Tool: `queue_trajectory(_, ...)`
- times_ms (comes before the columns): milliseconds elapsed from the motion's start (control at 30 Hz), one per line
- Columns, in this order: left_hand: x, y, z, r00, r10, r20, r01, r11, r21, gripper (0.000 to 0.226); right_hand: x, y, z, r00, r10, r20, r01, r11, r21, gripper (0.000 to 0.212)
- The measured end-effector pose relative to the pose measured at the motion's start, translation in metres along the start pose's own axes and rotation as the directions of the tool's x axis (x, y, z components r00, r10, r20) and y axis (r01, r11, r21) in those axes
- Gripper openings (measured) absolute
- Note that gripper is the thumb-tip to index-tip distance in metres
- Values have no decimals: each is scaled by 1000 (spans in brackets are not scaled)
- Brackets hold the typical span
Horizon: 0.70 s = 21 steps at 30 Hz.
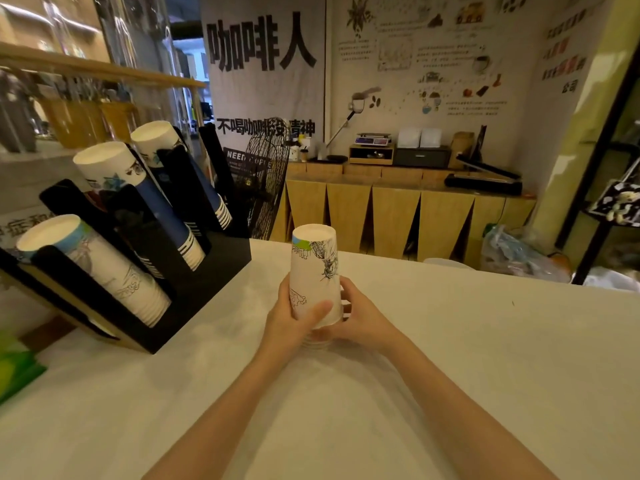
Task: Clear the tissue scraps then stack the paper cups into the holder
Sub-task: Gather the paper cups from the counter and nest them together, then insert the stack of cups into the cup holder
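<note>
Both hands, left hand [294, 317] and right hand [360, 317], grasp upright nested paper cups [313, 271] | black cup holder [194, 292] lies left | left hand nearer

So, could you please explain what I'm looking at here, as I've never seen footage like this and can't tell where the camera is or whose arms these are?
There is no machine here. The single picture comes from a wide-angle camera worn on a person's head, looking forward and down, so the two bare arms reaching in from the bottom are the wearer's own. The left hand and right hand together hold a short stack of paper cups, upside down, over a white counter. To the left stands a black cup holder whose slanted slots already carry three cup stacks. I see no tissue scraps on the counter. A green object pokes in at the left edge; I cannot tell what it is. Behind is a coffee shop wall with posters.
</note>
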State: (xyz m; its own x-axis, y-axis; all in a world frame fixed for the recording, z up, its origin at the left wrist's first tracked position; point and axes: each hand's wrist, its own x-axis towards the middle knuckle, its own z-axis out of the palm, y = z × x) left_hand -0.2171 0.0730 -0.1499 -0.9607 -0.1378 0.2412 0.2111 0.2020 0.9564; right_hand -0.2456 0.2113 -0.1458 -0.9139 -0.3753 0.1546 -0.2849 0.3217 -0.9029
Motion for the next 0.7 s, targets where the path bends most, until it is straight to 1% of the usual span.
queue_trajectory(67,0,-4,1,1000,11,-14,-10,1000,9,77,-1,0,1,1000,0,-12,0,1000,12,88)
queue_trajectory(167,-2,-6,1,999,37,2,-37,999,39,76,1,1,0,999,4,-38,-2,999,43,82)
queue_trajectory(267,-1,-7,-1,999,11,-49,-8,998,57,75,1,0,0,998,37,-60,-27,987,158,79)
queue_trajectory(367,-1,-9,-10,992,-9,-128,12,1000,27,60,3,1,3,990,124,-68,-95,939,330,83)
queue_trajectory(467,-4,-7,-20,986,12,-165,-7,1000,27,58,3,-1,13,984,172,-41,-141,903,405,82)
queue_trajectory(533,-6,0,-27,979,46,-201,-34,997,63,60,1,-10,22,982,190,-7,-163,860,483,78)
queue_trajectory(600,-7,13,-40,971,77,-225,-61,995,81,63,0,-26,32,981,194,10,-162,789,592,70)
queue_trajectory(700,-8,40,-70,954,168,-249,-145,984,107,67,1,-60,47,989,148,5,-106,684,722,48)
